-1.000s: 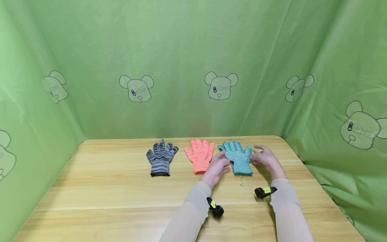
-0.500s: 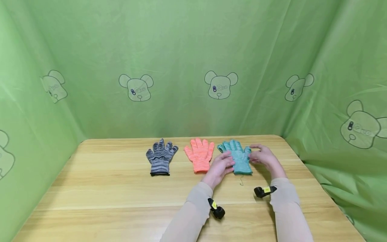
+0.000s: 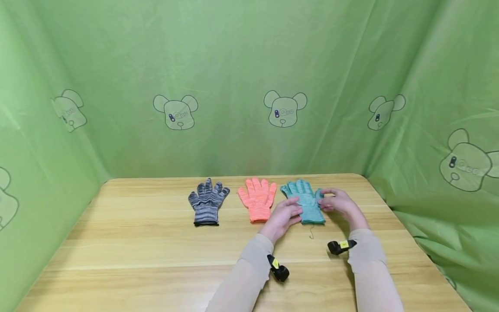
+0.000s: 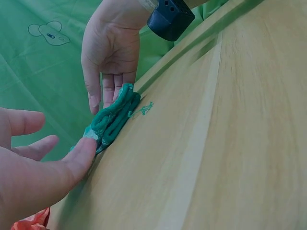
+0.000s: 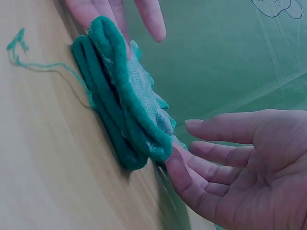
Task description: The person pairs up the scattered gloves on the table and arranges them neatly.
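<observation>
Two teal knit gloves [image 3: 309,208] lie stacked at the back right of the table, fingers pointing away, their two cuffs [image 5: 127,96] one over the other in the right wrist view. My left hand [image 3: 281,219] is at their left edge, fingertips overlapping the upper glove, its thumb [image 4: 79,158] right at the cuff side. On the other side my right hand [image 3: 342,204] touches near the glove's thumb with loosely bent, spread fingers. A loose teal thread [image 5: 48,64] trails from the cuffs.
Left of the teal pair lie an orange glove [image 3: 258,201] and a grey-black striped glove [image 3: 208,206]. The wooden table [image 3: 156,260] ends at a green curtain [image 3: 234,65] with printed bear heads. A black wrist camera [image 3: 280,272] hangs at the left cuff, another [image 3: 337,247] at the right.
Both hands have moved inward onto the teal gloves. The upper glove now lies more squarely over the lower one. The orange and striped gloves stay in place.
</observation>
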